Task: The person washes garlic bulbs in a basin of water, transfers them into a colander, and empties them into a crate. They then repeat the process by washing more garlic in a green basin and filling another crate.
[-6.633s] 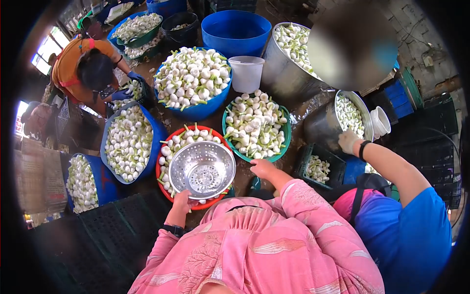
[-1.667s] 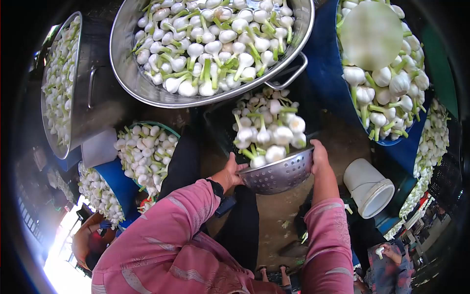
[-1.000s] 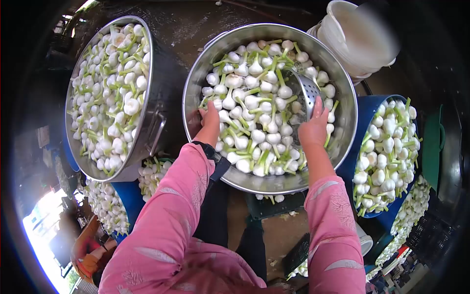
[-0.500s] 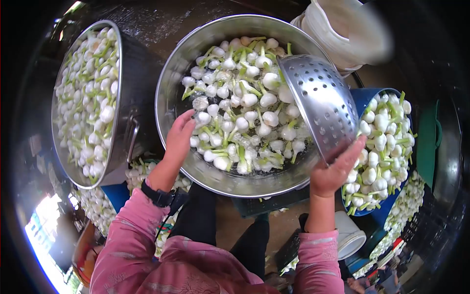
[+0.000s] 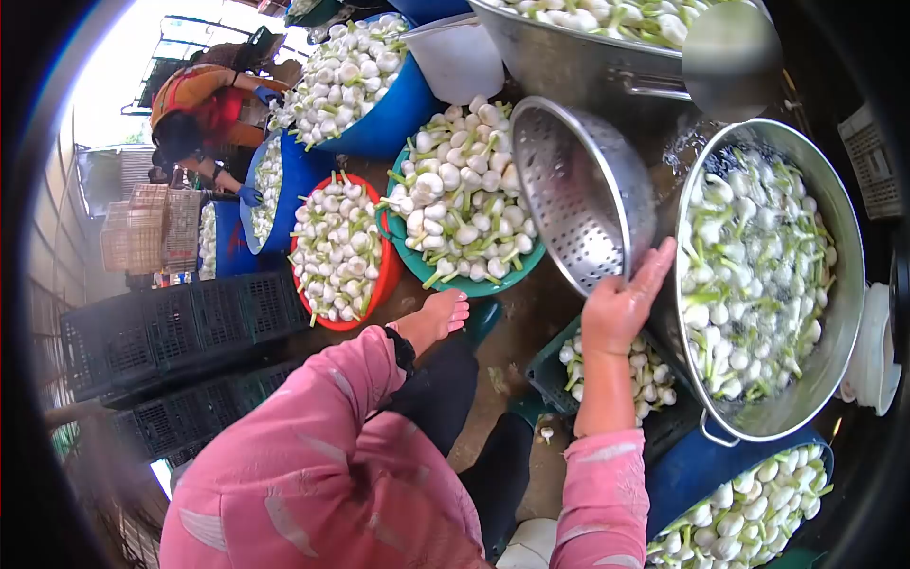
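My right hand (image 5: 621, 302) grips the lower rim of a perforated steel colander (image 5: 583, 194), which is tilted on its side with its opening facing left. No bulbs show inside it. To its right stands a big steel tub (image 5: 700, 379) of rippling water with white garlic bulbs (image 5: 758, 275), green stems attached. My left hand (image 5: 438, 316) holds nothing; its fingers are loosely bent and apart, just below a green basin (image 5: 507, 287) heaped with garlic. The colander hangs between that basin and the tub.
A red basin (image 5: 384, 284) and blue tubs (image 5: 389, 128) full of garlic stand at left. Another steel pot (image 5: 569, 57) is above, a dark crate (image 5: 550, 365) below. Black crates (image 5: 180, 332) line the left. A person (image 5: 213, 114) in blue gloves bends over a tub.
My view has turned left, toward the basins. The colander has swung leftward from over the tub in my right hand, and my left hand has moved from the tub's rim to near the green basin.
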### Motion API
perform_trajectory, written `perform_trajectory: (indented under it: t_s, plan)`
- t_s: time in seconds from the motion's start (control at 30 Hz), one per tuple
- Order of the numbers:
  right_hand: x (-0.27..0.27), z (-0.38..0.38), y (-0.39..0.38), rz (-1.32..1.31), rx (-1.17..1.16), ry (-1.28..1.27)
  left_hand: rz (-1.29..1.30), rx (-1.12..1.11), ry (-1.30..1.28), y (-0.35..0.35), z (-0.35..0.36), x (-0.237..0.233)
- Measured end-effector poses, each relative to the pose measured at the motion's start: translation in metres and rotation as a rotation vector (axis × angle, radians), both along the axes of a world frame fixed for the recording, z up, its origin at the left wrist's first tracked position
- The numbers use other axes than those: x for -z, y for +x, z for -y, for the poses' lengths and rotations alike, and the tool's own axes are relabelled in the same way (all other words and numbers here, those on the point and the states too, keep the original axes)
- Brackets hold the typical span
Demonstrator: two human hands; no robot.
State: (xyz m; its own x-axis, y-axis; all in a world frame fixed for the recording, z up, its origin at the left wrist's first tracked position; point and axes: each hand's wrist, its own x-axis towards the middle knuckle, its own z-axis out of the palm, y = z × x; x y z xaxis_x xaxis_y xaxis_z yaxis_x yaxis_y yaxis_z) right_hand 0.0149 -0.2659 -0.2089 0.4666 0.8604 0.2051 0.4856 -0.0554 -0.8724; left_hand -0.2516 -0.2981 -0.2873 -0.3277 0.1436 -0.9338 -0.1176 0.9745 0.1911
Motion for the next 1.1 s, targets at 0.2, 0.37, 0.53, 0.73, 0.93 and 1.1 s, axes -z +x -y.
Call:
perform_trajectory:
  t_s: [0.2, 0.37, 0.53, 0.73, 0.93, 1.1]
  plan:
    - [0.132, -0.022, -0.098, 0.004, 0.055, -0.232, 0.065, -0.201, 0.121, -0.116, -0.034, 0.113]
    - [0.159, 0.093, -0.159, -1.38, 0.61, -0.461, 0.281, 0.005, 0.116, -0.157, -0.037, 0.104]
    - [0.129, 0.186, -0.12, -1.393, 1.092, -0.484, 0.058, 0.155, 0.353, -0.193, -0.086, 0.134]
    - [0.077, 0.312, -0.101, -1.388, 1.328, -0.319, 0.448, 1.009, 0.274, -0.085, -0.039, 0.125]
    - [0.052, 0.41, -0.1, -1.354, 1.402, -0.27, 0.137, 1.535, 0.318, 0.128, 0.045, 0.156]
    - [-0.001, 0.471, -0.052, -1.303, 1.306, -0.259, -0.177, 1.534, 0.483, 0.129, 0.079, 0.235]
